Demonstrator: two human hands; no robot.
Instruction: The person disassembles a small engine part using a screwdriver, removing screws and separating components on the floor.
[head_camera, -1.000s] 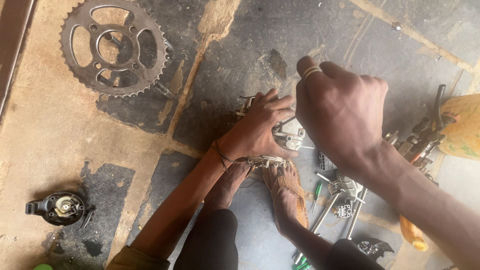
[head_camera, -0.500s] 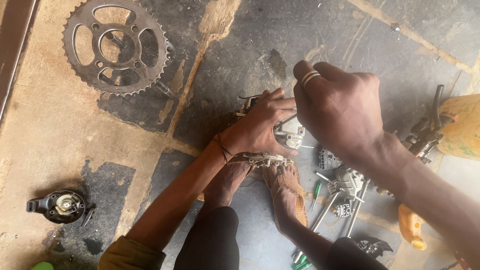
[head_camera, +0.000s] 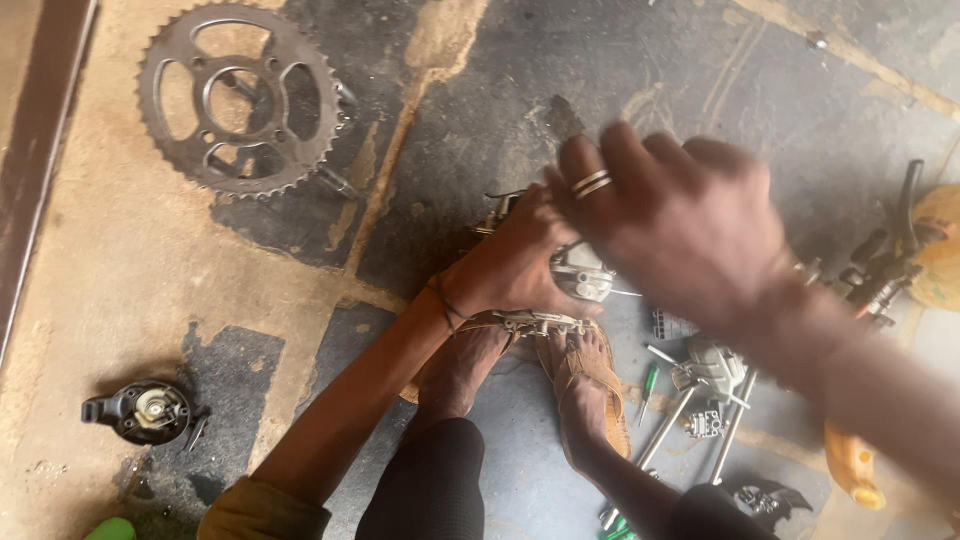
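Head cam looks straight down on a stained concrete floor (head_camera: 130, 270). Left hand (head_camera: 510, 265) sits near centre of frame, fingers curled down and closed on a small metal engine part (head_camera: 582, 272), silvery w/ thin wires sticking out; the part rests on the floor just above the person's two feet (head_camera: 520, 360), which wear sandals and touch its lower edge. Right hand (head_camera: 680, 215) is blurred, at about 2 o'clock from the part, hanging over its upper right side; it wears a ring, fingers half bent. I cannot tell if it grips anything or only hovers, the blur hides the fingertips.

At 10 o'clock, well apart, a big toothed sprocket (head_camera: 240, 100) lies flat. At 8 o'clock, near the frame edge, a small round black part (head_camera: 140, 412) w/ a pale middle. At 4 o'clock from the feet, loose tools and bits (head_camera: 700, 390): long metal rods, a green-handle screwdriver, small grey castings. A yellow object (head_camera: 850, 465) lies at 5 o'clock; more dark parts at 3 o'clock by the right edge.
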